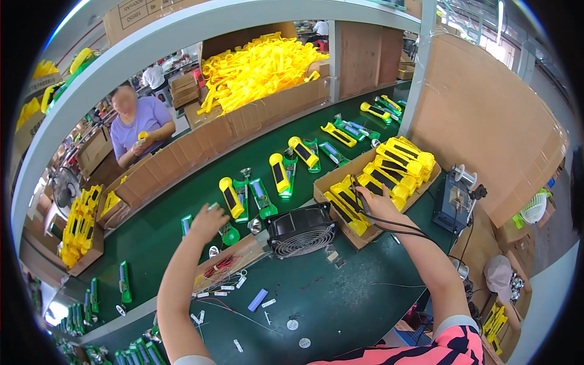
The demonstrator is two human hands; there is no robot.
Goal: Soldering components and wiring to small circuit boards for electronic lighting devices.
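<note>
The right hand [378, 205] grips a slim black corded tool [356, 189] over a brown cardboard box [355, 241] of yellow plastic casings [398, 163]. The left hand [208, 222] hovers beside a long yellow casing [230, 197] on the dark green worktop [196, 187]; I can't tell whether it grasps anything.

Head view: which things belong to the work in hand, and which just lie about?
Likely in the work:
corded tool, in the right hand
yellow parts, boxed
green parts, near the left hand

Apparently just lying about:
cap
white basket
</note>
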